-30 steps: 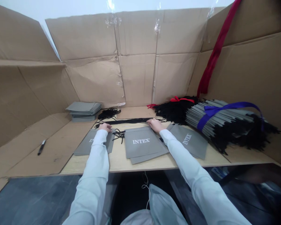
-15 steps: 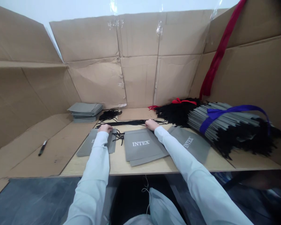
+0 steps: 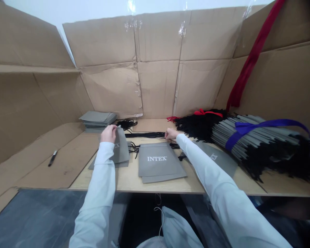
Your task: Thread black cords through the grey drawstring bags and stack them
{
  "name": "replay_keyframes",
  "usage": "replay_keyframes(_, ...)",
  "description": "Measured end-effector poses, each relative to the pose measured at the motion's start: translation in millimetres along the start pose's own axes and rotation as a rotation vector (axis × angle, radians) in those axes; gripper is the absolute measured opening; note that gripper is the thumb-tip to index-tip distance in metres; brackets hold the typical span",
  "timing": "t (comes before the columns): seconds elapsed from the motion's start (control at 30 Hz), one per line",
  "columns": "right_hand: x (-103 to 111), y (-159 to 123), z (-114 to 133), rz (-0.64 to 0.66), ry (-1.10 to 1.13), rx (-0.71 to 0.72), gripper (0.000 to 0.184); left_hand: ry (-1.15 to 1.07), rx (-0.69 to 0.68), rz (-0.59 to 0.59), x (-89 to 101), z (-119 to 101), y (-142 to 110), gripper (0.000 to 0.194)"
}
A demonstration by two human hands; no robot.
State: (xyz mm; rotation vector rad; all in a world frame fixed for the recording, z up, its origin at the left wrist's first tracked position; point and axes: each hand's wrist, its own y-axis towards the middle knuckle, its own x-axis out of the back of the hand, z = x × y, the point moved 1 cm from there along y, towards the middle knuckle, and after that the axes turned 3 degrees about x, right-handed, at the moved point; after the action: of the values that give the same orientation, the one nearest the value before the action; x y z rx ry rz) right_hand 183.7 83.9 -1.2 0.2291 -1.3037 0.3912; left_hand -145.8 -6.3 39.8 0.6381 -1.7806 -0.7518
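My left hand [image 3: 109,133] is closed on the top edge of a grey fabric pouch [image 3: 123,148], which is raised and tilted above other grey pouches at the left. Part of its white lettering is hidden by my hand. My right hand [image 3: 171,133] is pinched at the right end of a row of long black cords [image 3: 144,135]; how many cords it grips is too small to tell. Between my arms lie grey pouches [image 3: 160,167] marked INTEX, with black cord ends at their upper corners. Another INTEX pouch [image 3: 223,165] lies partly under my right forearm.
A neat grey pile [image 3: 98,117] and a black cord tangle [image 3: 126,124] sit at the back left. Black cords tied in red [image 3: 196,124] and a purple-ribboned pouch bundle [image 3: 260,134] fill the right. A marker [image 3: 52,158] lies left. Cardboard walls [image 3: 157,86] surround the table.
My left hand has lifted a pouch from the left pile, tilting it up. My right hand stays at the cords, and the top middle pouch now lies straighter. The view has shifted slightly.
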Motion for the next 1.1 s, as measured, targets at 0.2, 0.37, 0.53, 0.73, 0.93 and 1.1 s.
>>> replay_keyframes(0.2,35.8,-0.6,1.9,-0.040,0.197,0.018,0.015,-0.100,-0.108,-0.215,51.2,-37.7,30.5,0.020)
replay_keyframes(0.37,69.5,-14.6,13.8,-0.183,0.366,0.050,0.008,-0.287,-0.242,0.076,49.3,-95.1,39.3,0.018)
replay_keyframes(0.53,94.9,-40.5,34.5,-0.369,0.890,0.155,0.009,-0.363,-0.214,0.598,-21.9,-135.2,17.8,0.013)
replay_keyframes(0.73,104.1,-65.6,59.4,-0.409,1.026,0.236,0.010,-0.887,0.326,0.740,-87.9,-164.7,-9.0,0.005)
replay_keyframes(0.93,102.8,-96.6,52.1,-0.370,0.993,0.192,0.009,-1.930,0.937,0.456,-77.6,-147.9,22.1,0.026)
replay_keyframes(1.1,98.1,-114.0,9.2,-0.504,0.798,-0.044,0.006,-1.864,1.226,-0.004,-69.7,-90.4,44.1,0.025)
